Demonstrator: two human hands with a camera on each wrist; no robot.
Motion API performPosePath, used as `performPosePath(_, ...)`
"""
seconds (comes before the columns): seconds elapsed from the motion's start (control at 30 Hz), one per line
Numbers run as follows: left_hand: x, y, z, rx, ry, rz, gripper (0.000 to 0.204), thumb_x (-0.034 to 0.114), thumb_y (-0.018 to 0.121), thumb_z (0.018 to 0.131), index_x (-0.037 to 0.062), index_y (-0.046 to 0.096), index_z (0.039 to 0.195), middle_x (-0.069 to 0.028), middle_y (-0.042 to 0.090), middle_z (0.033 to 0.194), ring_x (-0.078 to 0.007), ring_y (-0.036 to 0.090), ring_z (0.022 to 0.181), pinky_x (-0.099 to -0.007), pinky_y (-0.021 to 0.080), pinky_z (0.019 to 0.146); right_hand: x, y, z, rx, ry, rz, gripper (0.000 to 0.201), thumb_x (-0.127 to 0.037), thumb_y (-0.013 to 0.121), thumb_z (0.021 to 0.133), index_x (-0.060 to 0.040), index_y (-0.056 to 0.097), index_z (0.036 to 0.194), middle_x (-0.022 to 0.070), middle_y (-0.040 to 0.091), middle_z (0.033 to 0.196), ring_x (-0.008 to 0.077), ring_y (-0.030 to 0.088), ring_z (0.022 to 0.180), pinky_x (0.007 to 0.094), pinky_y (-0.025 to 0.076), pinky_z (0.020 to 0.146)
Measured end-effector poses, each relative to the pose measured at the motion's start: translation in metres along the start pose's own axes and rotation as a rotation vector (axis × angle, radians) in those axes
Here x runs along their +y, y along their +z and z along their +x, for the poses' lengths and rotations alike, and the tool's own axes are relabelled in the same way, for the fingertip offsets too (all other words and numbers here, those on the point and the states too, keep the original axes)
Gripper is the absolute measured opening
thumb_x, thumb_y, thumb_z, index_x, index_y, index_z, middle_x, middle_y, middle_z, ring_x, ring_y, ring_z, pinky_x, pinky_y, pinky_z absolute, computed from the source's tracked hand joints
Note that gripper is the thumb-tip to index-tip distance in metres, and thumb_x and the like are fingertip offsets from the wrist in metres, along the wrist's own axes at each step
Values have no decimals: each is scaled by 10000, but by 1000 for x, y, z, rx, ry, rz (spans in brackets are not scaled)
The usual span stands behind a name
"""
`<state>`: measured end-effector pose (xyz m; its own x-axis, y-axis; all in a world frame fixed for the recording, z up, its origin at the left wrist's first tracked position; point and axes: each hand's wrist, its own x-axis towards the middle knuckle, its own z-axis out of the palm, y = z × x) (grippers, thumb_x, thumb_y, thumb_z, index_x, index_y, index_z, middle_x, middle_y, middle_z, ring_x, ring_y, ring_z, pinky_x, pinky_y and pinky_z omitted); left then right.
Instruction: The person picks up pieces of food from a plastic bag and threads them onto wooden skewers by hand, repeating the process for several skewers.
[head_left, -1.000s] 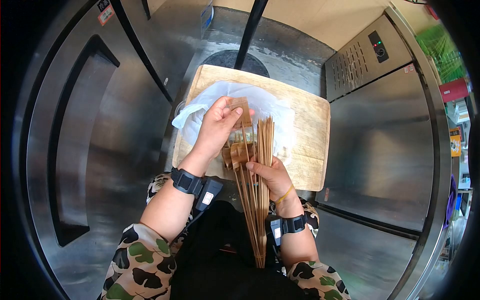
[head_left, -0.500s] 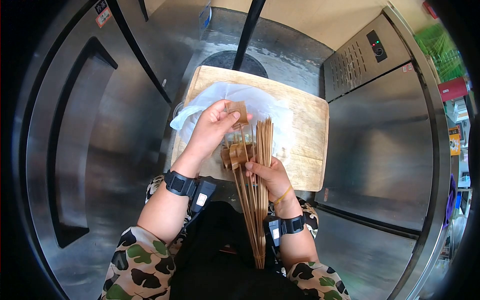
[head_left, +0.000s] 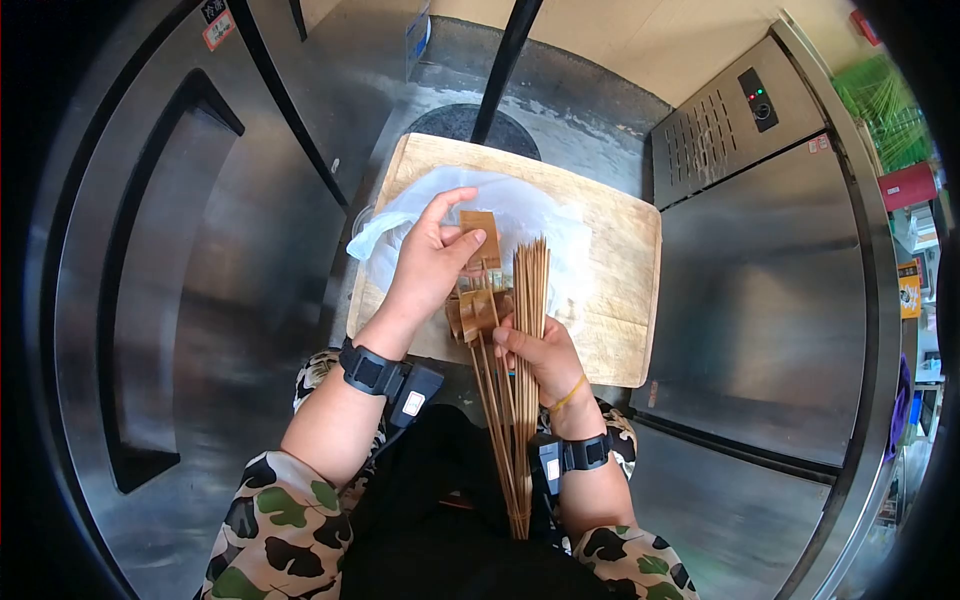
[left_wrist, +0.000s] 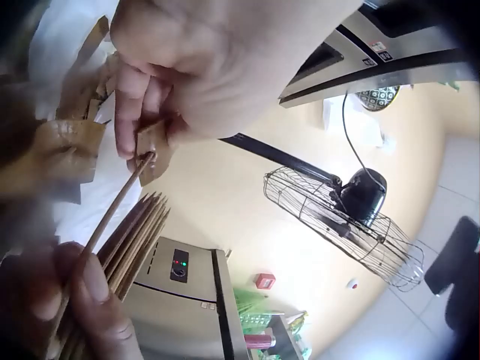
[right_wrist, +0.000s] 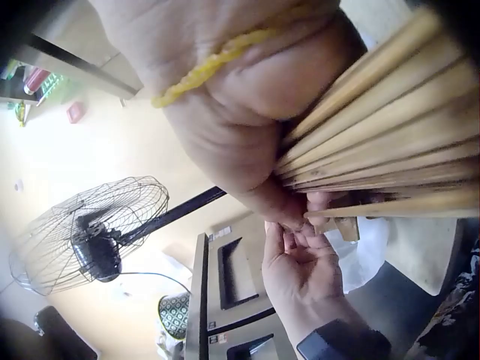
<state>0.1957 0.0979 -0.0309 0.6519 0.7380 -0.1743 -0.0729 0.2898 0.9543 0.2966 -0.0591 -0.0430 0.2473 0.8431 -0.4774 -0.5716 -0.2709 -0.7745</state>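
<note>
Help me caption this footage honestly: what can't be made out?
Fingers of the right hand: head view, mostly hidden behind the skewers.
Part of the plastic bag: head view, behind the left hand.
Skewers' near end: right wrist view, cut off by right edge.
Left red sticker's print: head view, too small.

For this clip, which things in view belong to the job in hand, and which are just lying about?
Part of the job:
brown square piece, pinched by the left hand
bundle of skewers, held in the right hand
skewered brown pieces
plastic bag on the wooden board, both seemingly in use

Just about:
steel cabinets
black fan
red container
</note>
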Motion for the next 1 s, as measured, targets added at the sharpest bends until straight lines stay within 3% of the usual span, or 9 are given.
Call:
performPosePath(0.2,-5,-3,3,-43,-140,-73,161,164,559,908,96,632,1035,-57,666,965,-119,630,860,-243,496,699,-1,-2,-2,-2,-4,15,99,-44,662,807,-43,584,868,25,605,699,79,538,585,190,417,539)
performPosePath(0.5,-4,-3,-4,-99,-316,-283,213,183,590,890,41,631,1042,-77,659,987,-145,634,891,-236,510,730,-5,0,-5,6,-40,12,87,-45,660,808,-40,589,856,26,605,692,78,532,577,191,415,537)
performPosePath(0.7,2,-1,-7,-168,-402,-252,236,197,592,890,31,624,1056,-78,654,981,-153,639,885,-225,518,724,-5,-2,-5,-2,-55,10,89,-49,662,808,-41,589,858,26,605,691,76,532,576,189,418,538)
performPosePath(0.8,3,-4,-7,-199,-362,-179,232,190,578,899,40,620,1071,-71,642,998,-142,623,905,-236,509,748,-7,0,-6,22,-37,5,88,-52,663,807,-42,589,853,26,606,692,78,534,576,189,420,539)
performPosePath(1.0,-4,-3,-2,2,-202,-232,208,132,545,912,61,614,1095,-32,620,1030,-102,573,948,-267,482,809,-7,0,-4,-17,-35,-22,84,-55,664,807,-45,587,840,25,601,690,81,534,570,193,419,535)
